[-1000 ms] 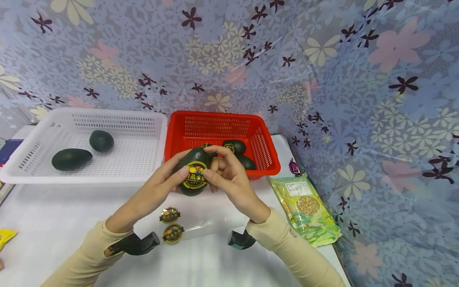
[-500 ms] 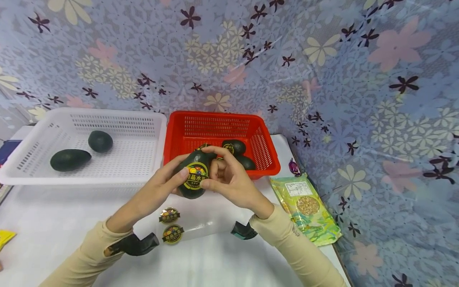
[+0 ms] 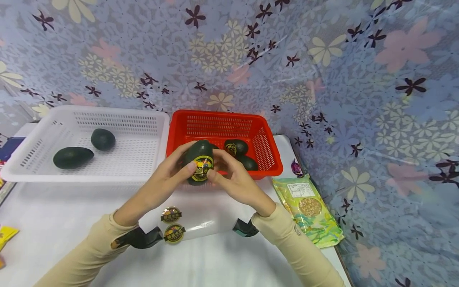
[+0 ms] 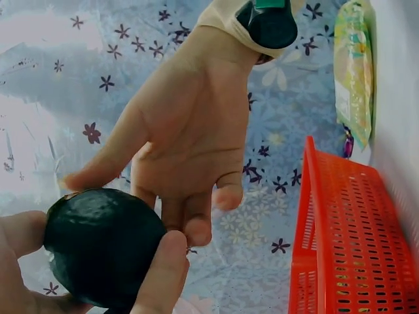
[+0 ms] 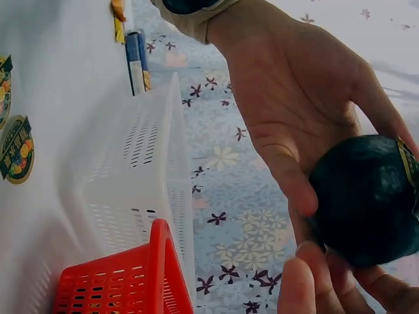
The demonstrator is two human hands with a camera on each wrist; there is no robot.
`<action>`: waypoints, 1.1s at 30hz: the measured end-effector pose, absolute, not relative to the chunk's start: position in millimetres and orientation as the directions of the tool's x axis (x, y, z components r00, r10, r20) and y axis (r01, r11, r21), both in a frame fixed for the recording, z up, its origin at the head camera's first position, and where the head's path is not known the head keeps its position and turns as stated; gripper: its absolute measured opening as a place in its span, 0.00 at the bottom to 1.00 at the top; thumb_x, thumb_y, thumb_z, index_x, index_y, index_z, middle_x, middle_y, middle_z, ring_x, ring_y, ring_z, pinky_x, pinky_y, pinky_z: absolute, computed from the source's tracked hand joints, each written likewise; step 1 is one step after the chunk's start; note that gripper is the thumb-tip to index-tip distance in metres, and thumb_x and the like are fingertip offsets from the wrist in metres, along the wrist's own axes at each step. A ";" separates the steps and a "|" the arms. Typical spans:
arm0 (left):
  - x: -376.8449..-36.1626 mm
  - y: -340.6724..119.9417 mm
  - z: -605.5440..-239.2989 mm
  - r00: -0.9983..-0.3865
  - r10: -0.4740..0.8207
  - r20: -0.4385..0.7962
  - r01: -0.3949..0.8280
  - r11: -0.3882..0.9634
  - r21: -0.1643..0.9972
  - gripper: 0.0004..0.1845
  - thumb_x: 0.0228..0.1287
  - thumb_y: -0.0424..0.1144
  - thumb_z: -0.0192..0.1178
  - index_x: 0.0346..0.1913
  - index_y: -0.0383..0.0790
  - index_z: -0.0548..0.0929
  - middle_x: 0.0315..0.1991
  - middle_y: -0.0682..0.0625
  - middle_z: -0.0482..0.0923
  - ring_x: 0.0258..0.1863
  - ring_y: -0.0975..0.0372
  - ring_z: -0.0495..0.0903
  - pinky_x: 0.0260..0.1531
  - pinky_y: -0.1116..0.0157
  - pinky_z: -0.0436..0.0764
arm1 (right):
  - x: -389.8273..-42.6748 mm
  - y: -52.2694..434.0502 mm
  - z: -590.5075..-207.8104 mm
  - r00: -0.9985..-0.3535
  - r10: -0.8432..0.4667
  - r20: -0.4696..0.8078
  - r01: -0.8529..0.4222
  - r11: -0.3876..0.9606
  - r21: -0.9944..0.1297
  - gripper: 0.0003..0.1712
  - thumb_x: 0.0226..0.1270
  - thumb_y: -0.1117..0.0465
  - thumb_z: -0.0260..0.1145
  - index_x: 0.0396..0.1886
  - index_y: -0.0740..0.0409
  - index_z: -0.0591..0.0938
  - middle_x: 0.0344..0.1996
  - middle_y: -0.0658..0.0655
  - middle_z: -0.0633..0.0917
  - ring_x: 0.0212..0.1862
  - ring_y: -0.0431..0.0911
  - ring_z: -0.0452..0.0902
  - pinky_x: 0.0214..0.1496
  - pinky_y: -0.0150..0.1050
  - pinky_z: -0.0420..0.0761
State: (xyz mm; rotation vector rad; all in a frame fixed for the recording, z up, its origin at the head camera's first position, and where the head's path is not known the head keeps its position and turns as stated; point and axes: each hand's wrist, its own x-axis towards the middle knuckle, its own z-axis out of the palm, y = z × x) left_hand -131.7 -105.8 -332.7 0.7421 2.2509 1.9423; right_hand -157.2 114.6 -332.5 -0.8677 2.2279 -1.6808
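Both hands hold a dark green avocado point(image 3: 199, 150) above the front rim of the red basket. A round black-and-gold sticker point(image 3: 203, 167) is on its near side. My left hand point(image 3: 163, 184) grips the avocado's left side, its thumb on the sticker's left edge. With its thumb at the sticker's lower right, my right hand point(image 3: 239, 184) holds the other side. In the left wrist view the avocado point(image 4: 105, 252) sits between left fingers, the right palm point(image 4: 196, 131) behind it. The right wrist view shows the avocado point(image 5: 366, 203) against the left hand point(image 5: 294, 98).
The red basket point(image 3: 275, 169) contains several avocados, one with a visible sticker. Two avocados lie in the white basket point(image 3: 84, 178). A clear strip point(image 3: 204, 227) with two stickers lies on the table. A green-yellow food packet point(image 3: 310, 211) and purple candy point(image 3: 296, 168) are at right.
The avocado has risen slightly, moved right and turned more upright. The right index finger has left its top, and the right fingers now reach round its side. Left thumb stays on the sticker.
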 end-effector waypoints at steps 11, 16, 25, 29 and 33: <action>-135.8 -107.1 -331.8 -0.850 0.499 0.166 0.245 0.097 0.965 0.28 0.80 0.45 0.46 0.78 0.51 0.57 0.67 0.40 0.68 0.62 0.46 0.75 0.57 0.48 0.82 | -158.8 111.9 -335.1 -0.808 -0.578 0.114 -0.269 0.190 -0.944 0.29 0.72 0.50 0.65 0.67 0.57 0.72 0.58 0.61 0.79 0.61 0.52 0.76 0.57 0.48 0.84; -137.4 -107.7 -334.9 -0.839 0.531 0.119 0.238 0.161 0.958 0.27 0.81 0.47 0.43 0.78 0.49 0.55 0.67 0.40 0.68 0.62 0.46 0.75 0.57 0.46 0.82 | -164.3 111.6 -341.6 -0.821 -0.561 0.108 -0.268 0.210 -0.940 0.26 0.70 0.49 0.65 0.61 0.56 0.74 0.57 0.58 0.80 0.62 0.50 0.76 0.64 0.50 0.80; -152.3 -106.5 -339.2 -0.852 0.516 0.090 0.272 0.289 0.918 0.31 0.79 0.48 0.50 0.77 0.47 0.54 0.70 0.39 0.67 0.62 0.45 0.78 0.53 0.52 0.86 | -181.9 121.0 -350.0 -0.873 -0.487 0.035 -0.151 0.201 -0.968 0.31 0.62 0.51 0.72 0.62 0.53 0.74 0.55 0.59 0.85 0.54 0.51 0.83 0.53 0.43 0.86; -163.7 -113.8 -341.7 -0.873 0.482 0.079 0.283 0.367 0.886 0.34 0.77 0.46 0.53 0.78 0.46 0.52 0.74 0.38 0.61 0.69 0.41 0.73 0.56 0.47 0.83 | -188.1 126.7 -348.2 -0.917 -0.399 -0.002 -0.132 0.308 -0.942 0.32 0.59 0.48 0.74 0.62 0.48 0.74 0.56 0.53 0.84 0.56 0.50 0.81 0.57 0.45 0.83; -178.5 -131.1 -340.3 -0.909 0.412 0.062 0.248 0.417 0.874 0.35 0.77 0.43 0.53 0.79 0.44 0.50 0.74 0.34 0.59 0.69 0.39 0.72 0.60 0.43 0.79 | -201.3 134.2 -348.0 -0.953 -0.299 -0.051 -0.066 0.369 -0.927 0.33 0.57 0.47 0.76 0.61 0.44 0.74 0.56 0.50 0.82 0.57 0.50 0.79 0.60 0.47 0.81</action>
